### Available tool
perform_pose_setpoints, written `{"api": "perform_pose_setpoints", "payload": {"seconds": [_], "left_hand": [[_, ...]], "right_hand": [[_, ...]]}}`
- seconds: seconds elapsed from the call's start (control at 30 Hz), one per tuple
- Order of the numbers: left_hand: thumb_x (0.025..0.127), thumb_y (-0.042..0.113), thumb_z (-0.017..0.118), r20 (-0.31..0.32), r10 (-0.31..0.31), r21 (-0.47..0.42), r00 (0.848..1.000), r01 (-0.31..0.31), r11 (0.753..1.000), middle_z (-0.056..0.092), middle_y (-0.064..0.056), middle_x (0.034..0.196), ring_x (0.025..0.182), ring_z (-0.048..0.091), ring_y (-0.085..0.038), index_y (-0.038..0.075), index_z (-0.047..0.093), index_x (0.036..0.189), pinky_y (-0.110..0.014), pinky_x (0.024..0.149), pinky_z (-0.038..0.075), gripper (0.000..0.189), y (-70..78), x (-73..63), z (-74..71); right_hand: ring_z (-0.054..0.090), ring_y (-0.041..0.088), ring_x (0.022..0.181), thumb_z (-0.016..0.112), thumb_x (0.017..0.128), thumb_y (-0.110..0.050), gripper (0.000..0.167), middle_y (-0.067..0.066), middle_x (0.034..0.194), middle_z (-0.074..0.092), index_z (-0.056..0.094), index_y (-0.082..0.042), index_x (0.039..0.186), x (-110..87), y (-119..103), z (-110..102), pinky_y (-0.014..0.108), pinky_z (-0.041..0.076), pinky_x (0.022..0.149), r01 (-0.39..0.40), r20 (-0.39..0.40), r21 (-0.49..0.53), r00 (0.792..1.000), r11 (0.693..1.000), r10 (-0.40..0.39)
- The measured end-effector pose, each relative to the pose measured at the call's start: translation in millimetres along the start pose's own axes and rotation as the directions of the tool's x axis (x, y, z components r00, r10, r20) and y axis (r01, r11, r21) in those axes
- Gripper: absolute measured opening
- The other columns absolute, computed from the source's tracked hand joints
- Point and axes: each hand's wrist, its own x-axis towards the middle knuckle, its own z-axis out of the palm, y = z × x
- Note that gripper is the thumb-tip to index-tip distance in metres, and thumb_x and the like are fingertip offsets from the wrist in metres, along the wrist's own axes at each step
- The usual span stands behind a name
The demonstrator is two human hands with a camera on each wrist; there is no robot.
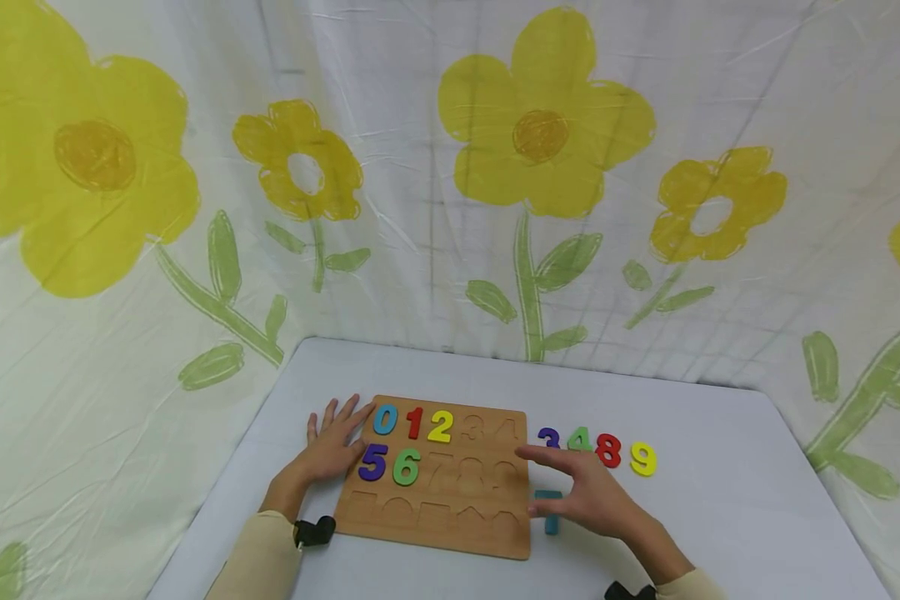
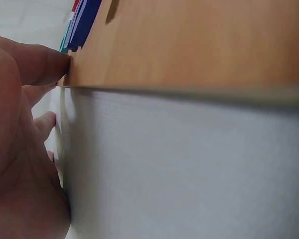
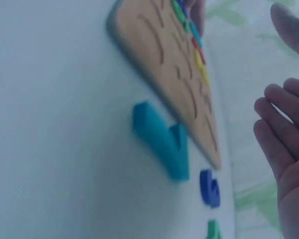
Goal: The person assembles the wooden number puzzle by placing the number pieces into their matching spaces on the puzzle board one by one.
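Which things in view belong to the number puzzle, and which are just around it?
Belongs to the job:
wooden board
on it: 0, 1, 2, 5, 6
loose: 3, 4, 7, 8, 9
left hand, right hand

Just around:
white table
flowered backdrop
black wrist device

white sheet (image 1: 401, 275) behind | yellow flowers (image 1: 543, 133) and green stems (image 1: 526, 279) on it | white tabletop (image 1: 735, 500) in front

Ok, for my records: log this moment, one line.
left hand: touching puzzle board; right hand: near 7, holding nothing; on board: 0, 1, 2, 5, 6; on table: 3, 4, 7, 8, 9
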Motion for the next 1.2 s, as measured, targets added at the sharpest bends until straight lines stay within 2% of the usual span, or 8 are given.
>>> {"api": "perform_pose_setpoints", "payload": {"seconds": [0.1,0.23,0.33,0.47,0.63,0.9,1.1,1.2], "left_hand": [[0.103,0.016,0.059,0.017,-0.023,0.024,1.0,0.022,0.999,0.019,-0.029,0.18,0.165,-0.004,-0.062,0.009,0.041,0.169,-0.081,0.124,-0.017,0.068,3.5,-0.2,-1.8],[0.105,0.016,0.058,0.046,-0.044,0.037,0.998,0.042,0.998,0.016,-0.026,0.181,0.166,-0.006,-0.06,0.011,0.039,0.17,-0.08,0.124,-0.017,0.069,4.7,0.1,-2.9],[0.103,0.016,0.059,0.028,-0.027,0.019,0.999,0.026,0.999,0.018,-0.029,0.18,0.165,-0.005,-0.061,0.01,0.041,0.169,-0.081,0.124,-0.016,0.069,3.0,-0.5,-1.5],[0.101,0.016,0.058,-0.001,-0.006,0.007,1.0,0.006,1.0,0.02,-0.031,0.179,0.164,-0.003,-0.062,0.008,0.042,0.168,-0.081,0.124,-0.016,0.069,1.4,-1.5,0.4],[0.101,0.016,0.058,0.01,-0.013,0.013,1.0,0.013,1.0,0.019,-0.03,0.18,0.165,-0.004,-0.062,0.008,0.04,0.169,-0.081,0.123,-0.016,0.07,1.6,0.2,0.3],[0.102,0.021,0.058,-0.031,0.043,-0.011,0.999,-0.043,0.999,0.021,-0.03,0.179,0.164,-0.003,-0.063,0.011,0.042,0.168,-0.081,0.123,-0.017,0.069,-7.4,0.1,4.8],[0.101,0.022,0.058,-0.051,0.07,-0.039,0.996,-0.072,0.997,0.023,-0.031,0.178,0.163,-0.003,-0.064,0.015,0.045,0.168,-0.082,0.122,-0.018,0.068,-9.0,-1.3,5.3],[0.101,0.019,0.058,-0.018,0.033,-0.023,0.999,-0.033,0.999,0.02,-0.031,0.179,0.163,-0.004,-0.063,0.011,0.042,0.168,-0.082,0.122,-0.018,0.069,-3.6,-0.9,2.4]], "right_hand": [[0.069,0.022,0.138,0.095,0.084,-0.043,0.075,-0.012,0.148,0.071,0.068,-0.022,0.151,-15.2,10.4,-4.6,0.058,0.058,0.109,-0.016,-0.014,-0.032,1.0,0.999,0.016],[0.071,0.019,0.135,0.096,0.082,-0.045,0.076,-0.012,0.144,0.074,0.07,-0.02,0.149,-34.6,21.5,-11.0,0.048,0.062,0.105,-0.013,-0.042,-0.085,0.999,0.996,0.009],[0.071,0.016,0.133,0.095,0.082,-0.047,0.076,-0.015,0.143,0.074,0.07,-0.021,0.149,-46.0,27.1,-15.2,0.041,0.062,0.104,-0.044,-0.052,-0.111,0.998,0.993,0.038],[0.07,0.017,0.135,0.095,0.082,-0.047,0.075,-0.015,0.143,0.074,0.07,-0.021,0.149,-55.8,32.5,-17.6,0.044,0.063,0.104,-0.092,-0.053,-0.119,0.995,0.989,0.086],[0.069,0.024,0.136,0.094,0.084,-0.047,0.074,-0.011,0.143,0.075,0.07,-0.021,0.149,-61.7,36.8,-14.6,0.055,0.061,0.104,-0.113,-0.053,-0.116,0.993,0.987,0.108],[0.068,0.028,0.136,0.092,0.086,-0.049,0.072,-0.01,0.143,0.075,0.069,-0.022,0.149,-59.8,40.7,-6.8,0.057,0.06,0.104,-0.11,-0.046,-0.105,0.993,0.988,0.105],[0.07,0.022,0.134,0.091,0.086,-0.05,0.072,-0.008,0.141,0.076,0.07,-0.021,0.148,-56.9,46.0,-0.1,0.041,0.062,0.106,-0.069,-0.038,-0.119,0.997,0.99,0.065],[0.071,0.019,0.133,0.092,0.086,-0.049,0.071,-0.006,0.142,0.076,0.071,-0.018,0.147,-56.1,48.9,3.0,0.032,0.06,0.106,-0.042,-0.029,-0.102,0.999,0.994,0.039]]}}
